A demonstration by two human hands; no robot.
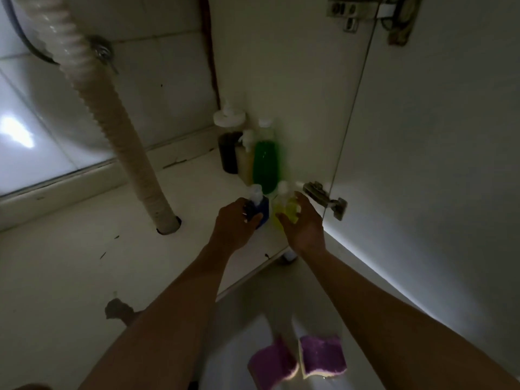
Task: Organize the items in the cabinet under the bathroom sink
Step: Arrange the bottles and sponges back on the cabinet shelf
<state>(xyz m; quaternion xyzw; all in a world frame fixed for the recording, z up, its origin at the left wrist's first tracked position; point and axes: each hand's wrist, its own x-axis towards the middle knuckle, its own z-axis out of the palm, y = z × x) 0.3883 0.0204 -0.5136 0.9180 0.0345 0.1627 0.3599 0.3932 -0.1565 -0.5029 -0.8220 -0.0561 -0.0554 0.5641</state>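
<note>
A white corrugated plastic drain hose (112,119) slants down from the upper left and enters a hole in the pale cabinet floor (84,249). To its right, in the back corner against the side wall, three bottles stand touching in a tight row: a dark pump bottle with a wide white pump top (229,153), a small pale pump bottle (244,161), and a tall clear bottle of green liquid with a white cap (266,164).

Just in front of them, the left hand (233,223) curls its fingers round a small blue bottle with a white cap (261,211), which stands upright on the floor. Just beside it, the right hand (305,223) wraps thumb and fingers round a small yellow bottle with a white cap (287,211), close to the side wall. Right of that hand is a metal door hinge (323,198). At the bottom, outside the cabinet, lie two purple pads with pale edges (323,356).
</note>
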